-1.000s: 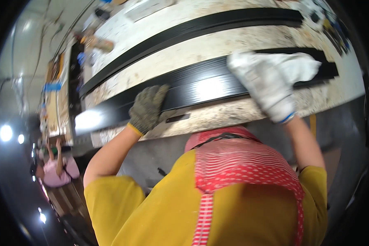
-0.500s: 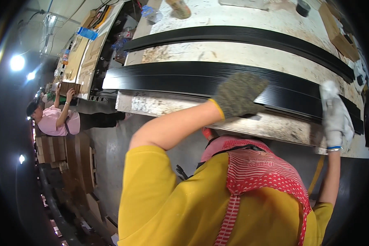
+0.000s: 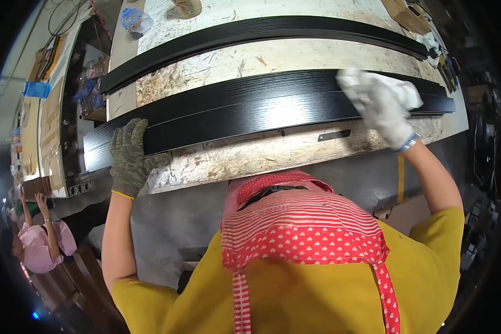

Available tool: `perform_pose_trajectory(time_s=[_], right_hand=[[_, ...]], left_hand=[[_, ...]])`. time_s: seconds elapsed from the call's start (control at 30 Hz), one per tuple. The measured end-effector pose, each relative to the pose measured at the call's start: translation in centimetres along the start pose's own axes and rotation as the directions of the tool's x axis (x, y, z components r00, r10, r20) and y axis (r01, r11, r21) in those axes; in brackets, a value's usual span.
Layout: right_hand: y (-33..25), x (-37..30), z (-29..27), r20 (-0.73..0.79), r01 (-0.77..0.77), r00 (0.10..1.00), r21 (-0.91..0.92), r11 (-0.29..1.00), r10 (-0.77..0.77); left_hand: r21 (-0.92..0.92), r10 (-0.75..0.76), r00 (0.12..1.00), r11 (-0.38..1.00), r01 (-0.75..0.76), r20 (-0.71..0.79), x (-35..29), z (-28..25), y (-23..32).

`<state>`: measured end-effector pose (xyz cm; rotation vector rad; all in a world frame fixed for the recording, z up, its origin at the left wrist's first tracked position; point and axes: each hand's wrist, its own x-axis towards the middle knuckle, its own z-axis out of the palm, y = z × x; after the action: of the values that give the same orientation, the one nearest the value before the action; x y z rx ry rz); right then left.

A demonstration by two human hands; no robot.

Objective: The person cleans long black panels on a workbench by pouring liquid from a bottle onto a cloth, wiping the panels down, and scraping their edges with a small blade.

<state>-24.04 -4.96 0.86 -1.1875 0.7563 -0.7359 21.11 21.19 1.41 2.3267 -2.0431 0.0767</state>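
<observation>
A long black board (image 3: 228, 119) with a fine seam along its length lies across the worktable (image 3: 245, 153) in front of me. Near its left end, my left hand (image 3: 128, 158), in a mottled grey-green knit glove, grips the front edge with the fingers over the top. My right hand (image 3: 385, 118), in a white glove, holds a crumpled white cloth (image 3: 405, 92) against the right part of the board. The cloth and hand are slightly blurred. Behind lies a second, narrower-looking black board (image 3: 261, 30), which neither hand touches.
A thin dark metal strip (image 3: 334, 135) lies on the table by the front edge. At the back stand a clear plastic jug (image 3: 136, 23) and a cardboard box (image 3: 405, 16). Hand tools (image 3: 447, 72) lie at the right end. A person in pink (image 3: 42, 245) works at the left.
My left hand has moved from the board's middle to its left end. My right hand has shifted along the board with the cloth. The whole view has turned and moved.
</observation>
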Motion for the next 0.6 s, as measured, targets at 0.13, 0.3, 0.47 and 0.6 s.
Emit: perform_pose_trajectory(time_s=[0.13,0.3,0.47,0.6], right_hand=[[-1.4,5.3,19.1,0.51,0.423,0.804,-0.852,0.309,0.307],[0.6,4.5,26.7,0.811,0.785,0.571,-0.584,0.207,0.124],[-1.1,3.0,13.9,0.675,0.675,0.728,-0.736,0.045,0.114],[-0.7,-0.1,7.0,0.605,0.596,0.78,-0.796,-0.103,-0.158]], left_hand=[[-0.031,-0.048,0.999,0.998,0.047,-0.013,-0.4,1.2,-0.7],[0.0,0.001,0.999,1.0,-0.001,-0.043,0.5,1.8,-0.9],[-0.012,-0.111,0.994,0.994,0.111,-0.02,-0.5,0.6,-0.4],[-0.051,-0.081,0.996,0.996,0.079,-0.046,-0.1,0.5,-0.3]])
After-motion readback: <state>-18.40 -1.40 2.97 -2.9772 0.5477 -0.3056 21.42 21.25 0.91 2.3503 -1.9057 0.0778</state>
